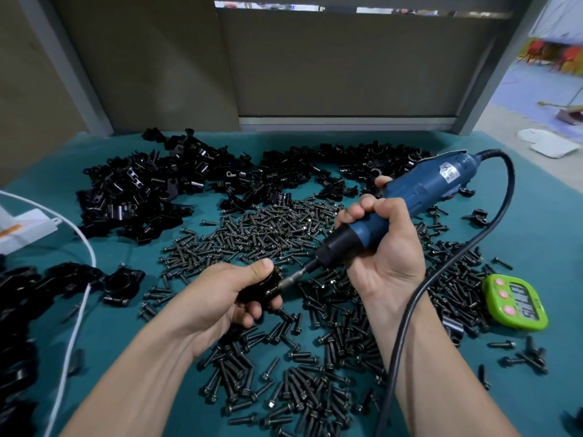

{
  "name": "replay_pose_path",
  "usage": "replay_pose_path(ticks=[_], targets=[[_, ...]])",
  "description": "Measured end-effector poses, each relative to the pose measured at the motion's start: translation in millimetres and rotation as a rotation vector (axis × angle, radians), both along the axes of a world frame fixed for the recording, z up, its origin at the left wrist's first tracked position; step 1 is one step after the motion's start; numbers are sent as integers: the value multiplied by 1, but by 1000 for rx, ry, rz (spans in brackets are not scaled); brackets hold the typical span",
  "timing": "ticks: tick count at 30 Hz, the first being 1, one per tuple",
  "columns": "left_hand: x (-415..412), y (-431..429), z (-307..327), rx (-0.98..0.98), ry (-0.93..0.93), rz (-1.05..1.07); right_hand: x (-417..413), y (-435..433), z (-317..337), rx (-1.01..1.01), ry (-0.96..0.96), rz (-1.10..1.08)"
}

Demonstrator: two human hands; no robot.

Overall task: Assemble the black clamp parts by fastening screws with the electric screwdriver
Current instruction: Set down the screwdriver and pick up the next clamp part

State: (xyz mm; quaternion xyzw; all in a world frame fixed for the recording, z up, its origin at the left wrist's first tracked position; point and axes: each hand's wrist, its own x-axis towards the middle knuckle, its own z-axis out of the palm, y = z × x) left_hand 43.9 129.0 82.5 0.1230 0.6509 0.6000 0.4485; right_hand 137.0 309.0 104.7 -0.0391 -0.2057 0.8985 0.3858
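Curls left grip [220, 298] round clamp [262, 290] above surface [110, 323], wraps right grip [385, 247] round screwdriver [419, 190], bit [295, 275] at clamp; probably light, rigid, slick, so best squeezed on broad faces against twist.

Black clamp [262, 290], blue screwdriver [419, 190] tilted, screws [268, 228] scattered

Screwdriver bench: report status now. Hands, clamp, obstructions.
Left grip holds black clamp. Right grip holds electric screwdriver, bit against clamp. Black cord lies over right forearm; nothing blocks the bit.
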Motion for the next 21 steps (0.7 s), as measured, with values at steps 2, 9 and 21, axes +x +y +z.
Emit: replay_pose_path(ticks=[2,9,21], targets=[[-1,-1,1,-6,2,-18,1,1,-2,7,18,28],[-5,-3,3,-24,81,-68,7,8,-8,-101,3,89],[-17,-3,0,-129,261,66,1,-6,-8,-202,-60,-59]])
